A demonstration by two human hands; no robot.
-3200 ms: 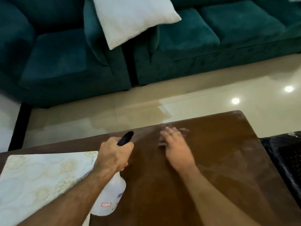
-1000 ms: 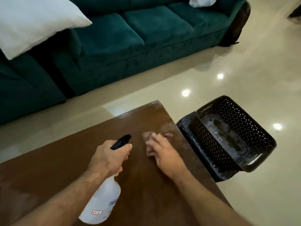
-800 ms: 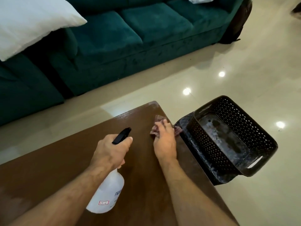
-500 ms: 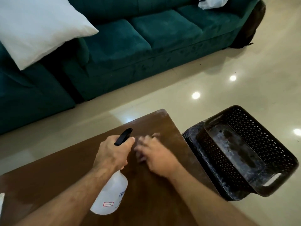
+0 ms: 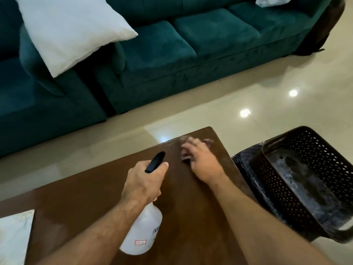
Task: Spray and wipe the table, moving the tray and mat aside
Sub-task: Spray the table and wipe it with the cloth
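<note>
My left hand (image 5: pixel 144 180) grips the neck of a white spray bottle (image 5: pixel 142 234) with a black trigger head, held above the brown wooden table (image 5: pixel 86 203). My right hand (image 5: pixel 202 159) presses a small brownish cloth (image 5: pixel 208 140) flat on the table near its far right corner; the hand is blurred and covers most of the cloth. The pale patterned mat (image 5: pixel 13 234) lies on the table at the lower left edge of view. The dark perforated tray (image 5: pixel 305 184) sits off the table's right side, tilted.
A green sofa (image 5: pixel 191 44) with a white pillow (image 5: pixel 70 29) runs along the far side, across a strip of glossy cream floor (image 5: pixel 267 104). A dark bag (image 5: pixel 322 31) leans at the sofa's right end.
My right hand has swept the cloth across the table's right end and now sits at the far right corner. The left hand has kept holding the bottle. The view shifted right, then slightly left.
</note>
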